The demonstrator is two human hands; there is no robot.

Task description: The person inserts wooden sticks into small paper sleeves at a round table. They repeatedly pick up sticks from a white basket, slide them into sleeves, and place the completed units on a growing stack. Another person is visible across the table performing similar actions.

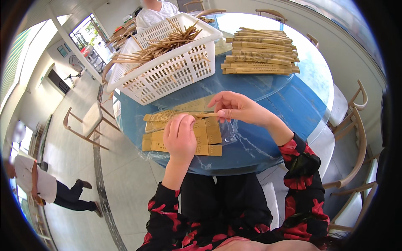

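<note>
Over the near part of the table, a slim tan wooden chopstick or pair [206, 115] runs level between my hands. My right hand [237, 109] pinches its right end between thumb and forefinger, the other fingers curled. My left hand [181, 136] closes round the left end, which its fingers hide. Beneath and beside my hands lie several flat brown printed paper sleeves [211, 133] in overlapping piles. A clear plastic bag [228, 133] rests at their right side. Beyond, a white slotted plastic basket [167, 79] holds a loose heap of wooden chopsticks [169, 47].
A stack of brown paper sleeves [260, 52] lies at the back right of the round blue marbled table [293, 98]. Wooden chairs [93, 119] stand around it. One person [157, 14] is behind the basket; another [44, 182] walks at left.
</note>
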